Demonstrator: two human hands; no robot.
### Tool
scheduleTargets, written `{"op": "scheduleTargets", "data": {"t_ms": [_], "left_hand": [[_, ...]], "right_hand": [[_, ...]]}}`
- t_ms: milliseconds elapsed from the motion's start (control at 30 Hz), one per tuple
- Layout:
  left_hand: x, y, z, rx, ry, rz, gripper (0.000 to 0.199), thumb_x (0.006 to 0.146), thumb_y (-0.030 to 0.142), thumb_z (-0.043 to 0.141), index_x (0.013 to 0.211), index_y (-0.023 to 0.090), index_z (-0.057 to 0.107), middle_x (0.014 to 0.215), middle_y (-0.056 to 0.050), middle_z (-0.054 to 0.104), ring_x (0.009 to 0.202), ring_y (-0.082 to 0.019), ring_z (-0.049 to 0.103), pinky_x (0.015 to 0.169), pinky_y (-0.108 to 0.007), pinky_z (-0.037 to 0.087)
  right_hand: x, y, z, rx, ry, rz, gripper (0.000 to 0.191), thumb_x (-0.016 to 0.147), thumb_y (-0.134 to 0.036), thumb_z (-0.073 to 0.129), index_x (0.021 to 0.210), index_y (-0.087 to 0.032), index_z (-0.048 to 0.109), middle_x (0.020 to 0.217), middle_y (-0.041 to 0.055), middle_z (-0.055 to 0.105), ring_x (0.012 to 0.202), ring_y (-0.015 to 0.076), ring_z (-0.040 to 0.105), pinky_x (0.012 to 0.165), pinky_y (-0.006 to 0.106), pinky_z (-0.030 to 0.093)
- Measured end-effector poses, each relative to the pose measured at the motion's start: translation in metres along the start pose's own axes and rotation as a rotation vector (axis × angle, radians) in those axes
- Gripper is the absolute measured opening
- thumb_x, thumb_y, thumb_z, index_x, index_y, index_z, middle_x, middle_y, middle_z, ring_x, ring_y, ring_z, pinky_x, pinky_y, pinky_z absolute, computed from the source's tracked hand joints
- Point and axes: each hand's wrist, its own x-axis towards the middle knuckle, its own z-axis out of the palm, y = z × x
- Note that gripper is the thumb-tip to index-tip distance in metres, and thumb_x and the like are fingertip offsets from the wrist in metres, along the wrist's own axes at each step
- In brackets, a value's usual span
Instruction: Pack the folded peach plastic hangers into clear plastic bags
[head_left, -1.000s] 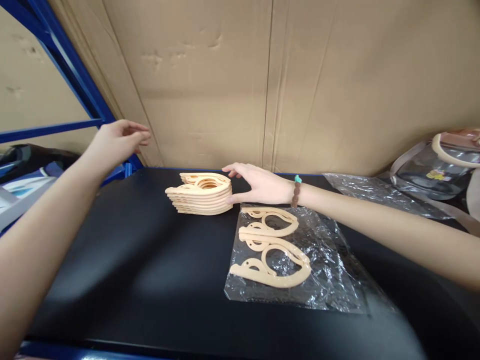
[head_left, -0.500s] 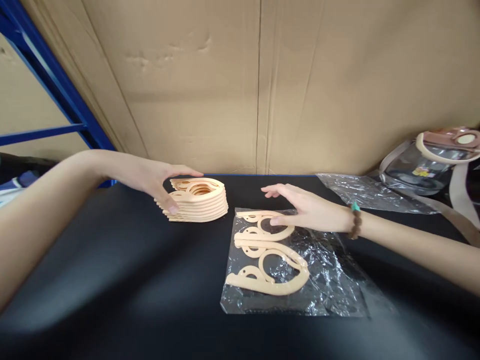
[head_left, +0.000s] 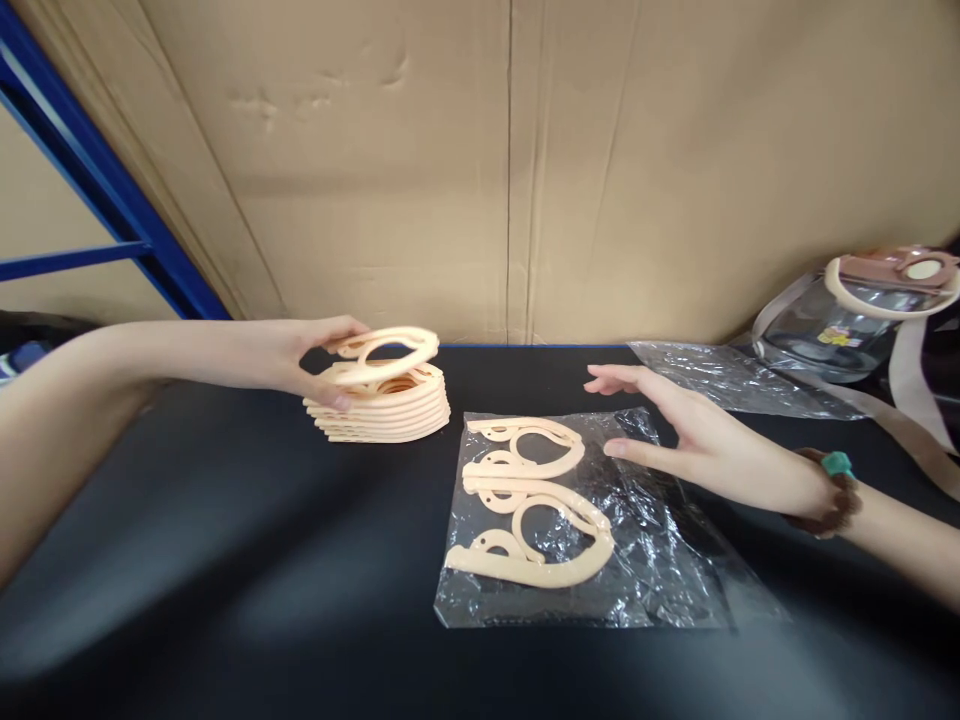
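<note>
My left hand (head_left: 289, 355) pinches a cream folded hanger (head_left: 427, 350) between thumb and fingers. That hanger is tilted up off a neat stack of matching hangers (head_left: 390, 428), its right end raised above the pile. Two more folded hangers (head_left: 555, 574) lie flat, one beyond the other, at the clear plastic bag (head_left: 652, 600) to the right of the stack; whether they are inside it or on top is hard to tell. Over the bag's far right part hovers my right hand (head_left: 697, 440), thumb and fingers apart, holding nothing. A brown beaded bracelet with a turquoise piece circles its wrist.
Another clear plastic bag (head_left: 720, 375) lies at the back right, next to a transparent bottle (head_left: 847, 335) with a brown lid and pale strap. Cardboard (head_left: 375, 170) stands behind the black table (head_left: 225, 600). A blue metal frame (head_left: 161, 265) rises at the left.
My left hand has lifted the top hanger from the stack, tilting it. My right hand has moved right, away from the hangers on the bag.
</note>
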Motion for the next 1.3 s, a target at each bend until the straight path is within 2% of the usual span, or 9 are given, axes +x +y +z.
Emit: {"op": "scheduleTargets", "data": {"t_ms": [133,200,267,433,567,833,1067,1200,1300], "left_hand": [[-0.003,0.046,0.013,-0.027,0.302,0.023,0.076,0.076,0.060,0.066,0.139,0.024,0.043,0.128,-0.002,0.057,0.111,-0.022,0.056,0.098,-0.042,0.043],[-0.004,0.080,0.033,0.038,0.454,0.052,0.071,0.070,0.061,0.072,0.124,0.017,0.056,0.110,-0.005,0.060,0.097,-0.024,0.059,0.088,-0.042,0.049],[-0.004,0.110,0.059,0.101,0.536,0.112,0.071,0.066,0.056,0.077,0.118,0.012,0.059,0.105,-0.008,0.057,0.091,-0.026,0.060,0.081,-0.040,0.052],[-0.001,0.147,0.118,0.038,0.465,0.359,0.076,0.067,0.055,0.078,0.127,0.016,0.052,0.109,-0.009,0.058,0.095,-0.026,0.060,0.080,-0.039,0.055],[-0.002,0.154,0.136,-0.103,0.414,0.419,0.073,0.069,0.055,0.077,0.127,0.019,0.051,0.111,-0.007,0.059,0.098,-0.023,0.060,0.084,-0.037,0.056],[-0.008,0.150,0.148,-0.154,0.437,0.433,0.086,0.068,0.054,0.078,0.139,0.021,0.040,0.128,-0.010,0.058,0.114,-0.028,0.059,0.096,-0.041,0.054],[0.000,0.135,0.145,-0.265,0.304,0.386,0.077,0.085,0.058,0.060,0.149,0.029,0.026,0.142,-0.009,0.049,0.130,-0.029,0.049,0.104,-0.047,0.047],[0.003,0.122,0.133,-0.190,0.227,0.338,0.076,0.089,0.060,0.054,0.150,0.026,0.025,0.148,-0.011,0.043,0.137,-0.030,0.041,0.110,-0.051,0.038],[0.003,0.115,0.128,-0.115,0.120,0.338,0.070,0.092,0.060,0.047,0.149,0.023,0.030,0.155,-0.011,0.035,0.144,-0.029,0.028,0.115,-0.049,0.031]], "right_hand": [[-0.003,0.001,0.002,-0.039,0.119,-0.060,0.054,0.089,-0.044,0.059,0.137,-0.027,0.043,0.136,0.0078,0.054,0.126,0.0253,0.050,0.108,0.048,0.041],[-0.006,-0.003,0.003,-0.002,0.176,-0.079,0.052,0.093,-0.042,0.055,0.140,-0.026,0.040,0.137,0.0083,0.052,0.124,0.0243,0.051,0.106,0.045,0.043],[-0.010,-0.010,0.005,-0.007,0.214,-0.105,0.055,0.094,-0.042,0.052,0.143,-0.025,0.035,0.139,0.0100,0.050,0.124,0.0245,0.051,0.104,0.044,0.044],[-0.016,-0.027,0.012,-0.246,0.149,-0.206,0.068,0.087,-0.050,0.061,0.142,-0.020,0.036,0.146,0.0156,0.043,0.134,0.0309,0.042,0.107,0.051,0.040],[-0.018,-0.038,0.015,-0.239,0.007,-0.269,0.068,0.086,-0.052,0.061,0.141,-0.023,0.034,0.142,0.0118,0.051,0.128,0.0275,0.050,0.105,0.047,0.044],[-0.022,-0.045,0.010,-0.159,-0.083,-0.229,0.083,0.085,-0.045,0.065,0.149,-0.024,0.018,0.146,0.0094,0.049,0.126,0.0221,0.054,0.099,0.036,0.052],[-0.029,-0.039,0.005,-0.372,-0.037,-0.286,0.083,0.081,-0.028,0.063,0.151,-0.021,0.019,0.135,0.0134,0.058,0.114,0.0288,0.062,0.082,0.040,0.060],[-0.026,-0.020,-0.015,-0.455,0.002,-0.134,0.083,0.082,-0.038,0.061,0.152,-0.025,0.019,0.132,0.0130,0.059,0.104,0.0295,0.068,0.077,0.043,0.061],[-0.025,0.002,-0.035,-0.488,0.016,0.002,0.077,0.084,-0.048,0.056,0.151,-0.028,0.023,0.138,0.0096,0.056,0.113,0.0293,0.064,0.091,0.043,0.057]]}}
